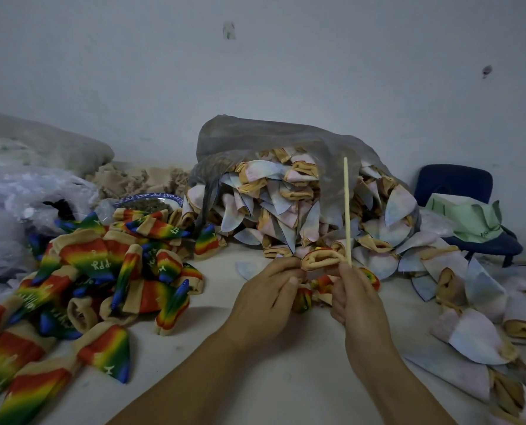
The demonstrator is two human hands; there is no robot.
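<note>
A sock (321,260) is held between the left hand (267,299) and right hand (359,299), a stick (346,210) upright at its right. A sock pile (102,271) is spread leftward, a bowl (146,197) behind it. A sack (270,136) is set behind, a chair (457,185) far right.

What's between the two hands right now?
In the head view, a sock, tan cuff open and rainbow fabric below, spans from the left hand, which pinches it, to the right hand, which holds a stick.

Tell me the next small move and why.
Probably tip the stick down into the open cuff of the sock. The right hand pinches the stick upright beside that cuff, the left hand holds the cuff's other side, and rainbow fabric bunches below.
</note>
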